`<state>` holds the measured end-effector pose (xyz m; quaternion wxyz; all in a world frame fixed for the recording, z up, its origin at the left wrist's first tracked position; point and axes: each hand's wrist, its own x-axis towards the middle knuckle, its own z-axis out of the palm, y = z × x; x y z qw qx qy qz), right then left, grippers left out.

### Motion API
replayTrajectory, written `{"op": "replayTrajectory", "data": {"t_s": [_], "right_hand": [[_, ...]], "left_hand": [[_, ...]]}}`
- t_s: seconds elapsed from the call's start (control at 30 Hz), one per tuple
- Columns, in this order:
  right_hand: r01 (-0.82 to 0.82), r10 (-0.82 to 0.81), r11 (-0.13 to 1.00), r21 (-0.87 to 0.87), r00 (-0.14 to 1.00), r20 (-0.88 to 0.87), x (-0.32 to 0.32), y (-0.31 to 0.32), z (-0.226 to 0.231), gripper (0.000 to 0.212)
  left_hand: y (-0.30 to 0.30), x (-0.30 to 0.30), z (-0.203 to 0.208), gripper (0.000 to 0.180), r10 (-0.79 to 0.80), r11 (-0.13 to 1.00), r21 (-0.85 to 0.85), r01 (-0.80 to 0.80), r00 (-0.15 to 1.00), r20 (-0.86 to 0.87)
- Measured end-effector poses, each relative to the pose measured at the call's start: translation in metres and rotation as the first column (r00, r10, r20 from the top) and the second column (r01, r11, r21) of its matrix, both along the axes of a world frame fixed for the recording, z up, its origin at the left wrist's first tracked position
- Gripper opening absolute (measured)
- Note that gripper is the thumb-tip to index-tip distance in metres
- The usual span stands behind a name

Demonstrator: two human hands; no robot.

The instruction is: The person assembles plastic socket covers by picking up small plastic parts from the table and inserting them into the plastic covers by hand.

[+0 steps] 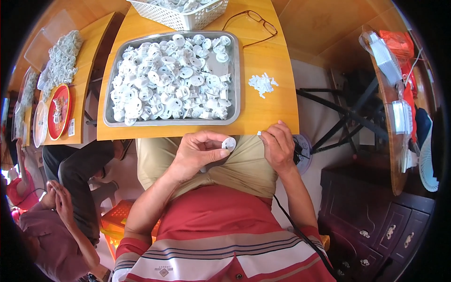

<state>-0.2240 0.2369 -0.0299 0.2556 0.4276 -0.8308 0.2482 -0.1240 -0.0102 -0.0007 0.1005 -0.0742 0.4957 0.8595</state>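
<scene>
Yellow-brown tabletop (270,110) fills the middle of my head-cam feed, w/ a second wooden surface (94,51) off to the left, carrying a pile of pale parts (65,55) & a red plate (65,123), plus a co-worker (56,225) seated lower left. Status, as far as I can judge remotely: one unit in hand, lots around it. L hand (193,151) has its fingers closed on a round white part (229,144), held over the lap just off the tabletop's near edge, flat face up. R hand (279,146) has thumb & index narrowed on what looks like a small white pc (259,133), by the same edge. Those two pcs are apart, so I'd call this unit prepped but unfinished: both picked up, not joined. Qty otherwise: metal tray (237,98) is nearly full of white parts (164,77), w/ bare metal showing only near its upper R corner; white basket (188,22) behind it holds more, cut off at the frame top; small heap of white bits (263,84) lies R of the tray, below the eyeglasses (263,21). Can't tell from here which tray or basket parts are complete vs. waiting, so no firm % from me; the loose bits do suggest plenty left.
</scene>
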Motion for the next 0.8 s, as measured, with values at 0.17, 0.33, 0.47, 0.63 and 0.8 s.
{"op": "replayTrajectory", "data": {"t_s": [0.17,0.33,0.47,0.63,0.8], "right_hand": [[-0.005,0.008,0.999,-0.048,0.999,0.051,-0.001,-0.001,0.002,0.015],[0.036,-0.049,0.997,0.073,0.982,0.184,-0.017,-0.007,0.021,0.017],[0.041,-0.062,0.988,0.146,0.988,0.144,-0.038,-0.009,0.027,0.016],[0.070,-0.112,0.955,0.289,0.985,0.131,-0.054,-0.011,0.028,0.014],[0.046,-0.092,0.968,0.246,0.980,0.179,-0.059,-0.014,0.030,0.013]], "left_hand": [[-0.002,0.002,-0.005,0.027,0.001,1.000,-0.001,-0.001,1.000,-0.013],[-0.001,0.004,-0.002,0.029,-0.002,1.000,-0.005,0.002,1.000,0.023],[0.000,0.005,-0.003,0.028,-0.004,1.000,-0.006,0.004,1.000,0.001],[-0.001,0.007,-0.006,0.028,-0.002,1.000,0.011,0.002,1.000,0.001],[-0.002,0.008,-0.010,0.029,-0.008,1.000,0.017,0.008,1.000,0.011]]}}
